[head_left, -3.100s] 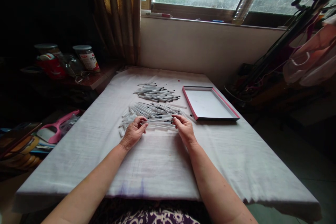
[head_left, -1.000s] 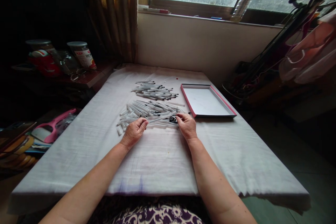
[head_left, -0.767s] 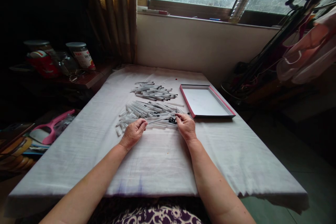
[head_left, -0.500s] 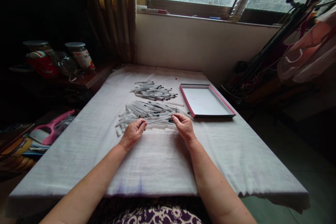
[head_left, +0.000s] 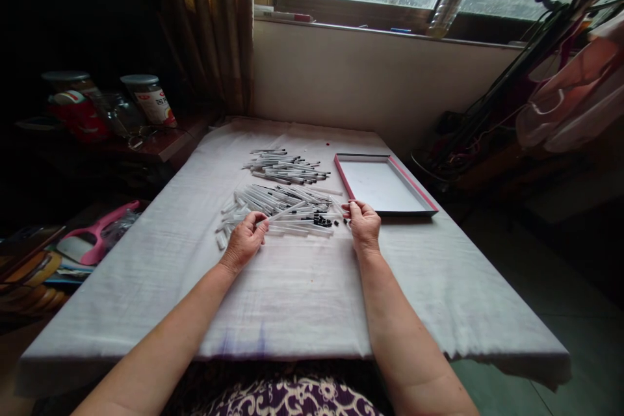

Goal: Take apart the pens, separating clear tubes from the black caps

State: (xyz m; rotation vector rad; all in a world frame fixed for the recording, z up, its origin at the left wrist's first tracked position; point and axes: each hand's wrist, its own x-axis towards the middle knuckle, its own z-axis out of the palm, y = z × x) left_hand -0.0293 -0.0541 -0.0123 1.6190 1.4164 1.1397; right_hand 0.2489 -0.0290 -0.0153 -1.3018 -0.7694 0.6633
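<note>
My left hand (head_left: pixel 245 238) is closed at the near left of a heap of clear pen barrels (head_left: pixel 260 198), its thumb and fingers around the end of one barrel (head_left: pixel 288 211) that points up and to the right. My right hand (head_left: pixel 364 224) is pinched at the right end of the heap, close to the tray's near left corner; what lies between its fingertips is too small to make out. Small black pen plugs (head_left: pixel 319 220) lie between the hands. Farther back is a pile of pens with black ends (head_left: pixel 290 168).
A shallow box lid (head_left: pixel 373 185) with pink and black sides stands on the right of the cloth-covered table (head_left: pixel 302 312). Jars (head_left: pixel 153 104) and glasses (head_left: pixel 139 138) sit on a side cabinet at left. A pink-handled item (head_left: pixel 100 234) lies below it.
My right hand has moved right and slightly away, from the barrel's far end to beside the box lid. Black plugs are now uncovered. My left hand stays nearly in place, with its barrel tilted up more.
</note>
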